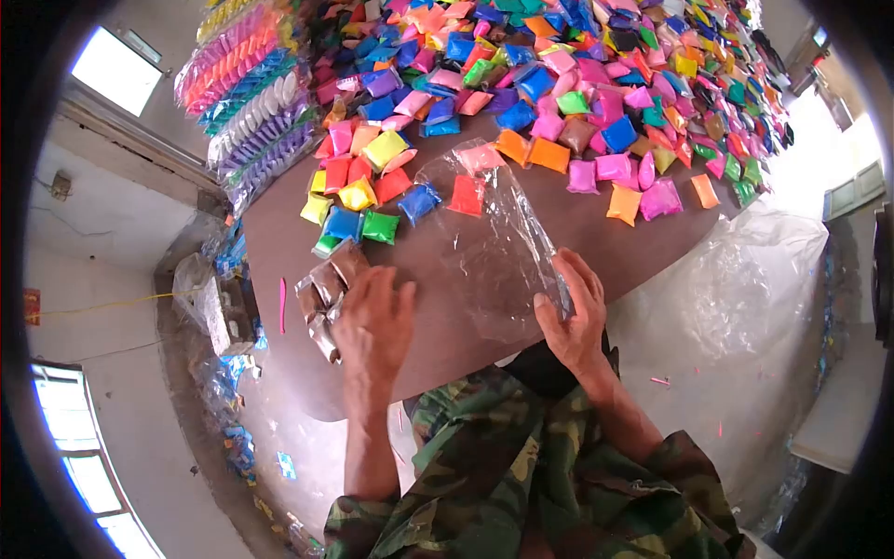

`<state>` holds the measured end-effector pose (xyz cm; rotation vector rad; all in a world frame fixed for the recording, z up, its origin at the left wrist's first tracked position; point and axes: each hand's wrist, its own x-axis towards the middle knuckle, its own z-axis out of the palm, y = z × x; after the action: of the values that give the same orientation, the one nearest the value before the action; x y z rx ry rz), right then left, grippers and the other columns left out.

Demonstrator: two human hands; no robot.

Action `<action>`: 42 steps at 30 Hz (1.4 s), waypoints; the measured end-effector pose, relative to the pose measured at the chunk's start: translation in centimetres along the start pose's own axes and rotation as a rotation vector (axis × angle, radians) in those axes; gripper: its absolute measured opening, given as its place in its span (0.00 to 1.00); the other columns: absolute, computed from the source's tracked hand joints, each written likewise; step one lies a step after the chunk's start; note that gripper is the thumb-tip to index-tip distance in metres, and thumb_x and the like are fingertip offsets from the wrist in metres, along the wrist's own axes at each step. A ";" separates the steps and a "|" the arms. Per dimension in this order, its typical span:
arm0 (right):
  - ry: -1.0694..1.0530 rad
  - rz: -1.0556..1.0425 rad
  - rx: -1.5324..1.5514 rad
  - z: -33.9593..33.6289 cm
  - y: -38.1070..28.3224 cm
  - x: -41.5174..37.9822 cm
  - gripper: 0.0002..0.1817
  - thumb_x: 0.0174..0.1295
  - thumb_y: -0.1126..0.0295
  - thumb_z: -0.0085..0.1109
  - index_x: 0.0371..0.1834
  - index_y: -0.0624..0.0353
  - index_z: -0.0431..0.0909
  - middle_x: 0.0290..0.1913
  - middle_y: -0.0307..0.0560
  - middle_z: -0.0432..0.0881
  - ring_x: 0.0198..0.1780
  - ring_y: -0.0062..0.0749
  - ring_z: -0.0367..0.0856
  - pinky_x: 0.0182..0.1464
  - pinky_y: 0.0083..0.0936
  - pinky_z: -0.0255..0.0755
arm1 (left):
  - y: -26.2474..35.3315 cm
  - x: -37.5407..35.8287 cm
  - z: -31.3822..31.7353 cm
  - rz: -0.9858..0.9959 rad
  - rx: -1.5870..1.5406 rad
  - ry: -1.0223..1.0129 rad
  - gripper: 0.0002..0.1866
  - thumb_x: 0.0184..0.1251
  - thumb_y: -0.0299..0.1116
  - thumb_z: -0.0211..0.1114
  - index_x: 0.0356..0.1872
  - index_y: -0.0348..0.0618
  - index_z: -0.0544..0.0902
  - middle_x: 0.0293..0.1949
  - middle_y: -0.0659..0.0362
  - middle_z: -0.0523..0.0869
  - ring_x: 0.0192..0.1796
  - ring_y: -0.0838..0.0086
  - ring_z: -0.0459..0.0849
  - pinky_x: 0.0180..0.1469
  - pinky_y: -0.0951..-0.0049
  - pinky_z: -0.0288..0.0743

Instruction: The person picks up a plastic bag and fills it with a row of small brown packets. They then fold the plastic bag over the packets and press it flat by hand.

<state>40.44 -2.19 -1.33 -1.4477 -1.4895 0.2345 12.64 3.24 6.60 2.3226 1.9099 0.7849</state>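
Our right hand [575,321] sits at the clear plastic bag [503,252], thumb and fingers apart.
Our left hand [374,321] is loosely open over the right side of the brown packets [326,284]; we cannot tell whether it touches them. Bag and packets lie on the brown surface [419,349].
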 end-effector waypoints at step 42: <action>-0.007 0.042 0.037 -0.4 -0.2 -0.1 0.32 0.65 0.60 0.71 0.71 0.64 0.79 0.71 0.62 0.82 0.73 0.56 0.79 0.75 0.51 0.68 | 3.9 0.6 2.9 -0.195 -0.812 -0.441 0.25 0.63 0.20 0.76 0.62 0.40 0.82 0.50 0.56 0.91 0.50 0.74 0.91 0.53 0.70 0.86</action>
<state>40.62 -2.51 -1.04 -1.4514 -1.4538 0.2912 17.42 3.71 5.58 1.6107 1.2666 0.7506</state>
